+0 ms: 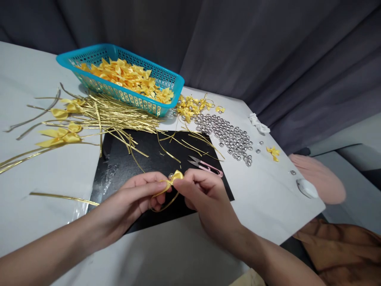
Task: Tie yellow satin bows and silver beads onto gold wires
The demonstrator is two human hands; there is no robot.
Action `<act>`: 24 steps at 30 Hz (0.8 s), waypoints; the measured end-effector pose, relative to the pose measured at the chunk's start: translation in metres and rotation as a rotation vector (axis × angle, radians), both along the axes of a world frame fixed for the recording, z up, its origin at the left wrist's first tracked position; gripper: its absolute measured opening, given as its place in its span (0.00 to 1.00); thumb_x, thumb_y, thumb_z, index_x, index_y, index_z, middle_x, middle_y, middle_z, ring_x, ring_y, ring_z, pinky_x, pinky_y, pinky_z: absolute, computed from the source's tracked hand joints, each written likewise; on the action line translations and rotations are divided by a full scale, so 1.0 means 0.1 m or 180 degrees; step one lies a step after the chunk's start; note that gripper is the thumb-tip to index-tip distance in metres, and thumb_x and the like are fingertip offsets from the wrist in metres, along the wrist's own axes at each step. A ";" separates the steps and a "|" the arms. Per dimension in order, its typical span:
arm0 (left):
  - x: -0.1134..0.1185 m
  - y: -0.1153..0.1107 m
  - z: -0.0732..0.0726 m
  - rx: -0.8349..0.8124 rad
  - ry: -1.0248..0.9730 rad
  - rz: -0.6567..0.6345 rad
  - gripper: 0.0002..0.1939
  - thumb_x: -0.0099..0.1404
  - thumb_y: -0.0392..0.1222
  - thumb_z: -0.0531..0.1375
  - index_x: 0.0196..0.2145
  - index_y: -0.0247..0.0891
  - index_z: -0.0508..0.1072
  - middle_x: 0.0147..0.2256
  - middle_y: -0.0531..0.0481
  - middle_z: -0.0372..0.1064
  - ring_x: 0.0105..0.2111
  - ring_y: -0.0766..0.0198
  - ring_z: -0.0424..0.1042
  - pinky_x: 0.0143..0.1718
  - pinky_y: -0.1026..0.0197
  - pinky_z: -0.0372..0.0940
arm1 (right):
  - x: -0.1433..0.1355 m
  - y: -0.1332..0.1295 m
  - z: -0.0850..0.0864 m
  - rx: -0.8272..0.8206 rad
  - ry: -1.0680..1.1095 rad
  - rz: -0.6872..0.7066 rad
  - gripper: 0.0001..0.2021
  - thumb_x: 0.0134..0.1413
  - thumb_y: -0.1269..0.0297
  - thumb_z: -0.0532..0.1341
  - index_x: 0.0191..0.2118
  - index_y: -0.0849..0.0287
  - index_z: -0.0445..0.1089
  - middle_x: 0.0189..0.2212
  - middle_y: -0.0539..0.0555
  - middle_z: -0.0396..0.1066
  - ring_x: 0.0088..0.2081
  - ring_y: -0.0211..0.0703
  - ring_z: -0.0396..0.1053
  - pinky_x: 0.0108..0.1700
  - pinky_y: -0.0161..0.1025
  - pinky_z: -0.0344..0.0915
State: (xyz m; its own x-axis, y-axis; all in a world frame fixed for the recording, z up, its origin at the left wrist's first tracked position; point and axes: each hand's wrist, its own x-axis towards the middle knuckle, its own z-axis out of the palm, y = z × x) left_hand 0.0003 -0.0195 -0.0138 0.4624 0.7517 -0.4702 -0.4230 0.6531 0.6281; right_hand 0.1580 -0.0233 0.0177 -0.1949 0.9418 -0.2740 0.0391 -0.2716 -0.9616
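Above the black mat (143,149), a yellow ribbon bow (177,175) is pinched between my two hands. My left hand (145,192) grips its left side with thumb and fingers, and my right hand (205,190) closes on its right side. A thin gold cord (169,204) loops down from the bow between the hands. One small silver bead (170,175) shows right beside the bow; whether it is attached, I cannot tell. Pink-handled thread snips (205,165) lie on the mat just beyond my right hand.
A blue basket (178,85) of yellow bows stands at the back. Gold cords (119,115) lie before it, with finished-looking bows (64,135) to the left. Silver beads (229,137) spread at right, near a white device (306,188) by the table edge. A pink stool seat (320,178) stands beyond.
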 end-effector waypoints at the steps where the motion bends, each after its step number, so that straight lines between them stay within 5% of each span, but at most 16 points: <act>1: 0.00 0.01 0.00 -0.0100 -0.0072 0.0071 0.09 0.48 0.41 0.72 0.19 0.36 0.77 0.18 0.55 0.65 0.20 0.73 0.60 0.22 0.75 0.63 | 0.01 0.00 0.00 0.0030 0.0060 -0.0038 0.18 0.51 0.58 0.62 0.18 0.59 0.59 0.13 0.41 0.46 0.17 0.27 0.41 0.19 0.31 0.38; 8: -0.05 0.05 -0.01 -0.0477 -0.0383 0.0289 0.10 0.44 0.37 0.74 0.16 0.35 0.76 0.17 0.54 0.64 0.20 0.72 0.62 0.22 0.72 0.67 | 0.07 0.03 0.01 0.0138 0.0403 -0.0391 0.12 0.56 0.57 0.62 0.27 0.60 0.70 0.14 0.40 0.45 0.16 0.27 0.40 0.17 0.31 0.38; 17: -0.06 0.03 0.00 -0.0325 -0.0407 0.0059 0.10 0.47 0.39 0.73 0.18 0.33 0.76 0.18 0.55 0.64 0.20 0.73 0.60 0.21 0.73 0.66 | 0.07 0.02 -0.01 -0.0089 0.1133 0.0475 0.14 0.66 0.60 0.52 0.28 0.58 0.61 0.16 0.41 0.48 0.17 0.28 0.43 0.20 0.30 0.44; 24: -0.07 0.03 -0.06 -0.0165 -0.0407 0.0036 0.13 0.48 0.42 0.72 0.15 0.35 0.75 0.20 0.53 0.65 0.23 0.70 0.62 0.27 0.71 0.68 | 0.11 0.03 0.03 -0.0338 0.1009 0.0932 0.12 0.62 0.64 0.57 0.28 0.62 0.71 0.13 0.42 0.53 0.16 0.27 0.47 0.18 0.30 0.42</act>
